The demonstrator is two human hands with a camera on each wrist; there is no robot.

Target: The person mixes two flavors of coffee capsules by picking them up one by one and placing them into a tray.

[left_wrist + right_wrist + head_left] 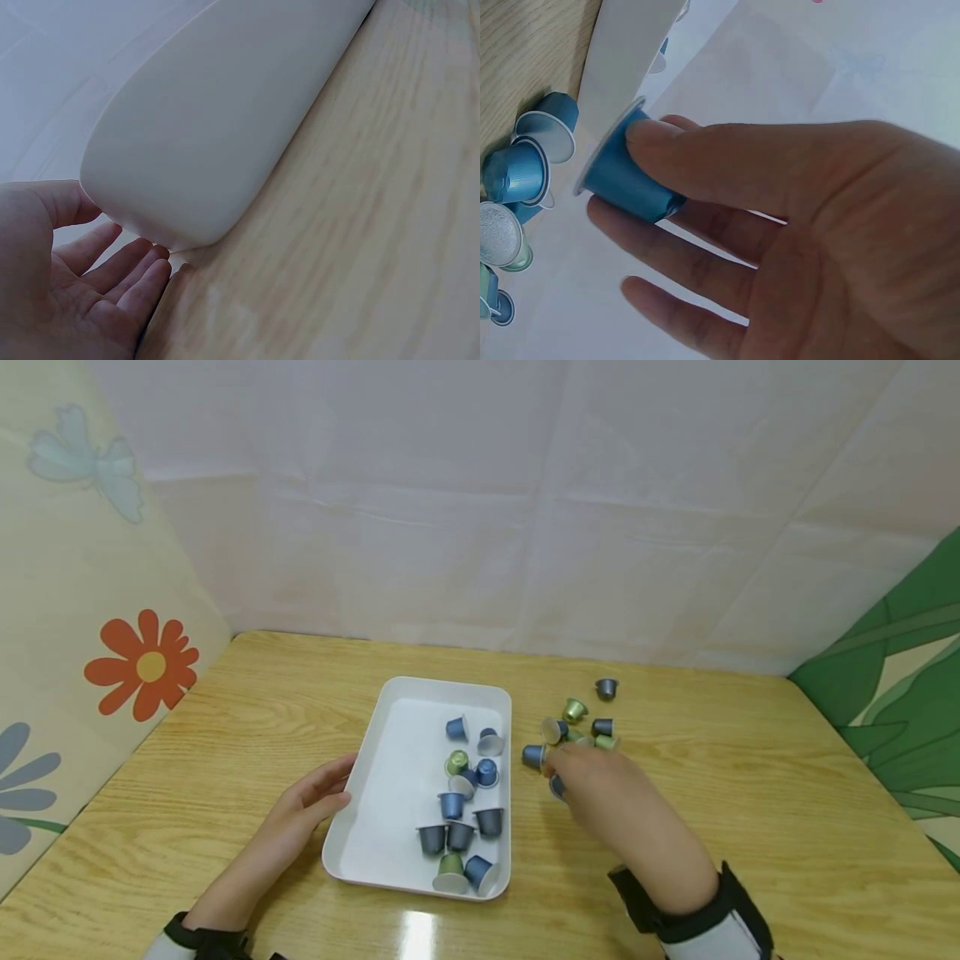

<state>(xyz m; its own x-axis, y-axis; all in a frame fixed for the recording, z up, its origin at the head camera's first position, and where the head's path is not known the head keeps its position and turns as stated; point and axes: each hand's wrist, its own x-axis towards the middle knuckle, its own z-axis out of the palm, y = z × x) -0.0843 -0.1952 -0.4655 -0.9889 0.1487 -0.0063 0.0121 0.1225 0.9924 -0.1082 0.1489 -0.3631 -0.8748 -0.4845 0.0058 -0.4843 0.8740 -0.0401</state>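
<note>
A white tray (397, 858) lies on the wooden table, with several blue, green and dark grey coffee capsules along its right half. My left hand (306, 804) grips the tray's left side, thumb at the rim and fingertips against the outer wall, as the left wrist view shows. To the right of the tray, my right hand (611, 789) reaches over a loose group of capsules. It pinches a blue coffee capsule (626, 172) between thumb and fingers; in the head view the hand covers part of the group.
Beyond my right hand lie a dark grey capsule (607, 688) and a green capsule (574, 710). A pale cloth (450, 552) hangs behind the table's (720, 752) back edge. Patterned panels stand at left, with a red flower (150, 666), and at right, with green leaves (892, 660).
</note>
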